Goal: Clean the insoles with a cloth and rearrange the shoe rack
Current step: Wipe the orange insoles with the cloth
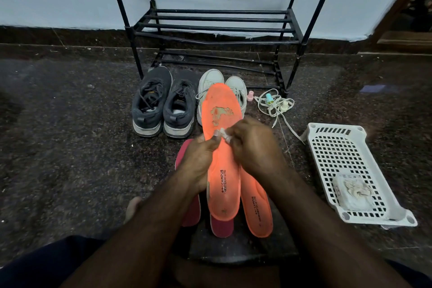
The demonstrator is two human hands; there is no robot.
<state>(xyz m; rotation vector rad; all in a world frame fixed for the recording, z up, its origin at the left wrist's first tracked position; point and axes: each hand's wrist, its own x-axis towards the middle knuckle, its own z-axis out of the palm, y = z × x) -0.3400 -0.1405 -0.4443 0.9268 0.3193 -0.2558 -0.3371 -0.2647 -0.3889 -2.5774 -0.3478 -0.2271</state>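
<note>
The left hand (201, 159) is gripping the orange insole (222, 147) by its edge, lifting it above the other insoles lying on the floor (70, 147), while the right hand (252, 145) is pinching a small white cloth (225, 134) against its middle. Wiping seems to be underway; next, the cloth probably needs working toward the worn, peeling patch near the toe.

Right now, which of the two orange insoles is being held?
The worn one, with a patch peeled off its top. The left hand grips its edge, raised above the others. The other orange insole lies flat on the floor to its right.
</note>
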